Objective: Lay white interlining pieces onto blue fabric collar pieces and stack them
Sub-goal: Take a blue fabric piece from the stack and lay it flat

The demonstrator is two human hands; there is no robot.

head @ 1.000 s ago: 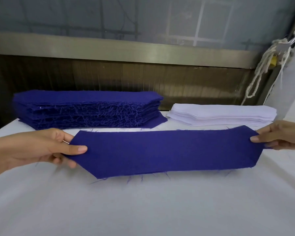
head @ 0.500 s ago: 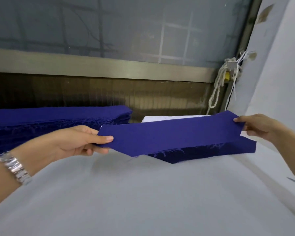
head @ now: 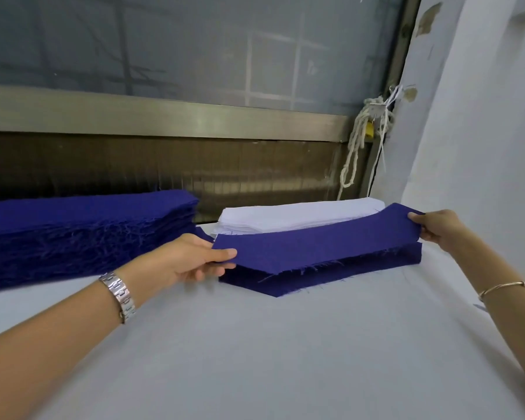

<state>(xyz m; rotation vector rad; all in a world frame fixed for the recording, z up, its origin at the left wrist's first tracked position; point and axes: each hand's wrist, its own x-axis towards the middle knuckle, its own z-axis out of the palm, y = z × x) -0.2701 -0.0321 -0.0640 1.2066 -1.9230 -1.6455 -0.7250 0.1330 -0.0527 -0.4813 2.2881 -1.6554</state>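
Note:
I hold a long blue collar piece (head: 315, 245) stretched between both hands. My left hand (head: 191, 259) pinches its left end and my right hand (head: 437, 227) pinches its right end. The piece hangs just above a low blue stack (head: 331, 275) on the white table, at the right. Behind that stack lies a pile of white interlining pieces (head: 297, 218), partly hidden by the held piece. A tall pile of blue collar pieces (head: 82, 228) with frayed edges sits at the left.
The white table surface (head: 255, 359) stretches toward me. A metal window frame (head: 164, 116) and dark panel run along the back. A knotted white cord (head: 361, 147) hangs at the back right beside a pale wall (head: 482, 147).
Both hands have carried the blue piece from the table's middle to the right, over the low blue stack. The view has turned right with it.

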